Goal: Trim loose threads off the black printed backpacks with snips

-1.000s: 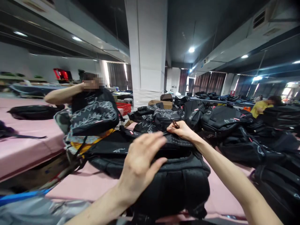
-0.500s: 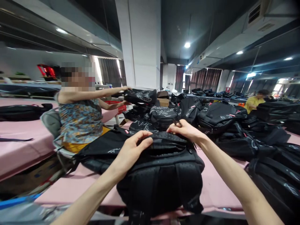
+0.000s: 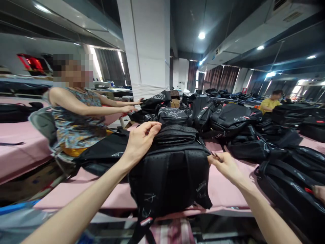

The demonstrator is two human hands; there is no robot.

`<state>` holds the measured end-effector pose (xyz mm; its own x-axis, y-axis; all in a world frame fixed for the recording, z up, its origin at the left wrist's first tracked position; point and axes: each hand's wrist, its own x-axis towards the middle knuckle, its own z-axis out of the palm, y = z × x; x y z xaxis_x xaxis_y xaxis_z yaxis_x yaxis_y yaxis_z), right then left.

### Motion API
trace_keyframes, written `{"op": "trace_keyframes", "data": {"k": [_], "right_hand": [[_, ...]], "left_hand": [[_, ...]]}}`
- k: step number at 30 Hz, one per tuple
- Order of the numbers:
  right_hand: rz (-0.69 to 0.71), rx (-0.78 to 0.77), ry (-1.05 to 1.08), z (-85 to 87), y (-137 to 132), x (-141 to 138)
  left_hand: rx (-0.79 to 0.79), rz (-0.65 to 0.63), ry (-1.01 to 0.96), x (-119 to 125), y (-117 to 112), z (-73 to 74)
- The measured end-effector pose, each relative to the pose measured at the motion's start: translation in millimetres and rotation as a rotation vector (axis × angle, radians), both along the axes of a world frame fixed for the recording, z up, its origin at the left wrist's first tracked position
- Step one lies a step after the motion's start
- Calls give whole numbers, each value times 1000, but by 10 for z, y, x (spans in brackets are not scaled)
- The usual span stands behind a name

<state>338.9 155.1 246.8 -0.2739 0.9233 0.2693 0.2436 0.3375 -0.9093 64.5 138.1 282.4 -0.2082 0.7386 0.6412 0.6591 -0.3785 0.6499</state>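
Note:
A black backpack (image 3: 175, 176) lies on the pink-covered table right in front of me, its straps facing me and hanging over the near edge. At its upper left corner is my left hand (image 3: 142, 139), thumb and fingertips pinched together; whatever is between them is too small to make out. My right hand (image 3: 227, 166) is closed around small dark thread snips (image 3: 216, 156), whose two points stick out past the fingers. Its fingertips are at the backpack's right side. A zipped compartment (image 3: 175, 139) runs across the top of the backpack.
Black backpacks (image 3: 233, 117) with white line prints are piled behind and to the right. A seated person (image 3: 76, 115) on the left reaches toward another bag (image 3: 156, 101). Another person's hand (image 3: 319, 192) touches a backpack (image 3: 289, 193) at right. The pink table (image 3: 228, 200) ends close by.
My right hand has moved from the backpack's top down to its right side. My left thumb and fingers have come together. The seated person's hands have lowered with the bag there.

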Motion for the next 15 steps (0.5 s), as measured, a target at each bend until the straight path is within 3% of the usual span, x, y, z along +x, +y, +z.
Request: {"op": "trace_keyframes", "data": {"k": [5,9,12,15], "right_hand": [[223,-351,370,-93,-155,-253],[277,-480,509,-153,-68,-337],[223,-499,556,-191,7,-311],[210,-479,516,-213,71,-291]], "left_hand": [[57,21,23,66,-10,49],[83,173,-99,-97,-346,-88],[-133,149,-180,-199,-744,-354],[-382,-9,-225,-124,-977,-542]]}}
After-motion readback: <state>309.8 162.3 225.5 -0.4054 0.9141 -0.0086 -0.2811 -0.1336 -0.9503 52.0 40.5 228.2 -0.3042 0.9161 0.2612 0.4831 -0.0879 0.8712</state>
